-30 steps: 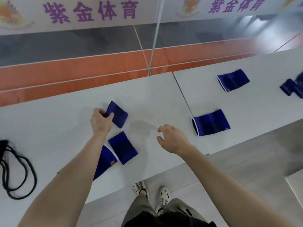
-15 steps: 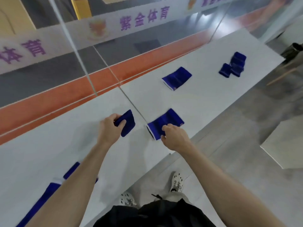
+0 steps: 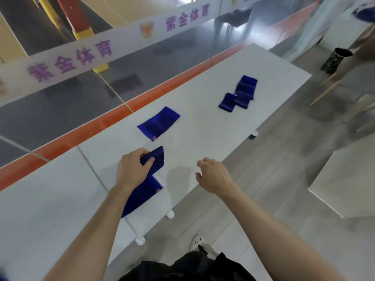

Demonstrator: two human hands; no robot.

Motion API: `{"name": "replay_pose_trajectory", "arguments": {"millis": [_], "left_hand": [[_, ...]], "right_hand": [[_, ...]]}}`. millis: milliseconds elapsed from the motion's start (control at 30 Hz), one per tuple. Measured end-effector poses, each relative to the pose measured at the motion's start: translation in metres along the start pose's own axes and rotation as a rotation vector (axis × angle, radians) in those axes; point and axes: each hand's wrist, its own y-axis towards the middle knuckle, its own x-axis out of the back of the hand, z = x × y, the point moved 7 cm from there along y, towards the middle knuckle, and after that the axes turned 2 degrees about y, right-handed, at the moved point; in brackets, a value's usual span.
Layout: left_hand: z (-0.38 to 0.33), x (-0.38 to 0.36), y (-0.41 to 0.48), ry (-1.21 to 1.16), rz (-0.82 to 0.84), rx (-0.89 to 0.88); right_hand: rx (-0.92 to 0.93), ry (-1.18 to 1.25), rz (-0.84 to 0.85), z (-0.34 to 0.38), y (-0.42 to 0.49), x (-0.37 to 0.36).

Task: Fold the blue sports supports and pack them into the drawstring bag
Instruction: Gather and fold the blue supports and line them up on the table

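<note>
The folded support [image 3: 156, 159] looks soft, light and floppy, so pinching it along the folded edge is probably the safest hold. It sits pinched in the left hand [image 3: 133, 171], just above the counter [image 3: 203, 126]. The right hand [image 3: 213, 175] hovers beside it, loosely curled and empty.

White table [image 3: 203, 142], 2 tops butted end to end: 1 flat blue support [image 3: 158, 123] mid-surface, 1 flat blue support [image 3: 144, 192] at the near edge, and a cluster of folded blue supports [image 3: 239, 94] toward the far end.
</note>
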Motion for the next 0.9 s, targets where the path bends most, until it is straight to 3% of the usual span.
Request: {"name": "replay_pose_trajectory", "arguments": {"millis": [200,333,700,900], "left_hand": [[-0.098,-0.051,0.069,0.012,0.022,-0.041],[-0.134,-0.086,0.119,-0.099,0.009,0.006],[-0.211,-0.2,0.281,-0.303,0.239,0.036],[-0.21,-0.215,0.316,-0.317,0.201,0.198]], "right_hand": [[-0.102,0.113,-0.013,-0.1,0.031,0.015],[-0.179,0.166,-0.005,-0.159,0.068,0.026],[-0.361,0.204,0.037,-0.312,0.203,0.059],[-0.451,0.34,-0.041,-0.378,0.297,0.08]]}}
